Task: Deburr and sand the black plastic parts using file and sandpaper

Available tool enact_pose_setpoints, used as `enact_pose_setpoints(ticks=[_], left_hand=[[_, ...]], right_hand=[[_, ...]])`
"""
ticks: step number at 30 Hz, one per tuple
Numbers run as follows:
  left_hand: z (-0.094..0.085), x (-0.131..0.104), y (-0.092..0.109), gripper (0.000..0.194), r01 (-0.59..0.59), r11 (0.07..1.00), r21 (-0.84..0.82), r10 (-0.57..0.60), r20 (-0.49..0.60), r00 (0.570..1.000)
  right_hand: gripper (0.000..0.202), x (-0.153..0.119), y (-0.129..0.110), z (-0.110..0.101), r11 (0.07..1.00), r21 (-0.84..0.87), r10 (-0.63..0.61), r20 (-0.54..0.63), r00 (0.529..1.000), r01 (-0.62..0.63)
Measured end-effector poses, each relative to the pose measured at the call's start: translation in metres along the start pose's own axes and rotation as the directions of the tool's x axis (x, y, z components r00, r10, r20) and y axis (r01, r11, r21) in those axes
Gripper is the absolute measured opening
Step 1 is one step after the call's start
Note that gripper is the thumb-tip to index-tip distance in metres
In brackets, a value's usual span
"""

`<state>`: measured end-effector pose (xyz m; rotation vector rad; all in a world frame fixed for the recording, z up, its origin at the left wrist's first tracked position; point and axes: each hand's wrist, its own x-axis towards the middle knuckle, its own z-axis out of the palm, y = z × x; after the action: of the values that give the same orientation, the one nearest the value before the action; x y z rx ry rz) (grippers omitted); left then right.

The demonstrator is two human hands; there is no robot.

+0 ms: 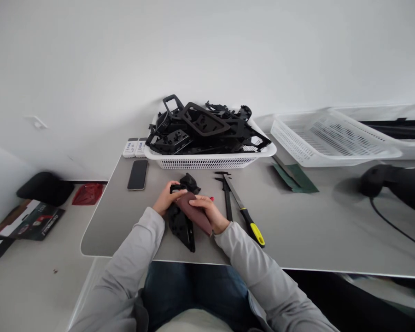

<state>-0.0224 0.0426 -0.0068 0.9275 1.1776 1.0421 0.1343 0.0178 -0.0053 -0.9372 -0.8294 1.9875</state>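
Near the table's front edge, my left hand (167, 197) grips a black plastic part (182, 226) by its upper end; the part's wide body hangs down toward me. My right hand (211, 213) pinches a folded reddish-brown sheet (194, 213), which lies against the part beside the left fingertips. Another small black piece (189, 183) is just beyond the hands. Right of them are a black caliper (227, 198) and a file with a black and yellow handle (254, 230).
A white basket (207, 162) heaped with black plastic parts stands behind the hands. A phone (137, 175) and small white boxes (134, 147) are at left. Green sheets (295, 179), white trays (307, 152) and a black device with a cable (394, 182) are at right.
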Motion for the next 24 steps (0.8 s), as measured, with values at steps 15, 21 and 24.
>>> enact_pose_setpoints(ticks=[15, 21, 24], left_hand=[[-0.004, 0.009, -0.013, 0.044, 0.093, 0.992, 0.091, -0.097, 0.039, 0.995], [0.000, 0.004, -0.008, 0.048, 0.132, 0.981, 0.142, -0.145, 0.082, 0.986], [0.002, 0.002, -0.008, 0.049, 0.146, 0.975, 0.171, -0.162, 0.088, 0.983]], right_hand=[[0.023, -0.007, -0.025, -0.015, 0.991, -0.124, -0.072, -0.167, 0.983, 0.051], [0.024, -0.009, -0.030, -0.026, 0.933, -0.351, -0.129, -0.130, 0.983, 0.076], [0.025, -0.007, -0.025, -0.025, 0.854, -0.515, -0.103, -0.033, 0.994, 0.071]])
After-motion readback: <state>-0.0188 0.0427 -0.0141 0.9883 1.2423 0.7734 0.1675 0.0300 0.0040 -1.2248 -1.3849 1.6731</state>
